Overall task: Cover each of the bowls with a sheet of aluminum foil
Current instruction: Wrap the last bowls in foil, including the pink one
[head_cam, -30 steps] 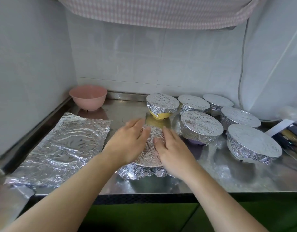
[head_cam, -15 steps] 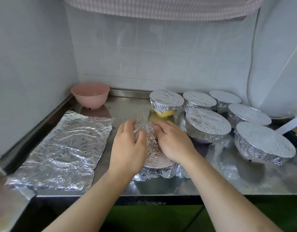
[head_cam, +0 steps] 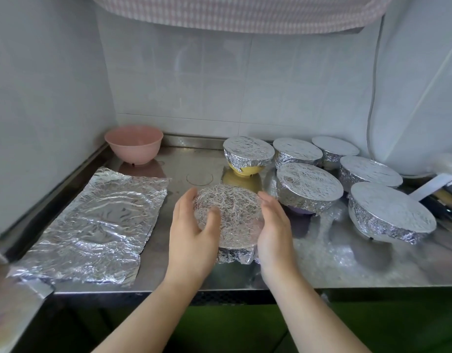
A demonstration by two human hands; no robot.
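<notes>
The foil-topped bowl [head_cam: 230, 217] is sitting near the front edge of the steel counter [head_cam: 199, 161], between the two hands, and the step in hand looks like the crimping of its foil down round the rim. The left hand [head_cam: 191, 235] is cupping the bowl's left side, palm against the wall, thumb lying on the flat foil top and fingers curling round the far edge; the right hand [head_cam: 273, 233] is pressing flat against the right side, fingers straight and together, not curled round anything. So both hands are pressing on the bowl from either side rather than closing on it. Just below the grip, toward the person, a loose flap of foil is sticking out untucked under the rim, so this cover is judged not yet finished. The next move probably calls for sliding the hands round to that near edge and folding the flap under, with light pressure, since foil tears and the bowl may slide on the steel. To the left of the grip a crumpled spare sheet [head_cam: 92, 225] is lying flat on the counter, and beyond it, in the far left corner, a pink bowl [head_cam: 133, 145] is standing uncovered; that one seems to be the last. To the right of the grip and beyond it, six covered bowls [head_cam: 309, 187] are standing close together, finished.
</notes>
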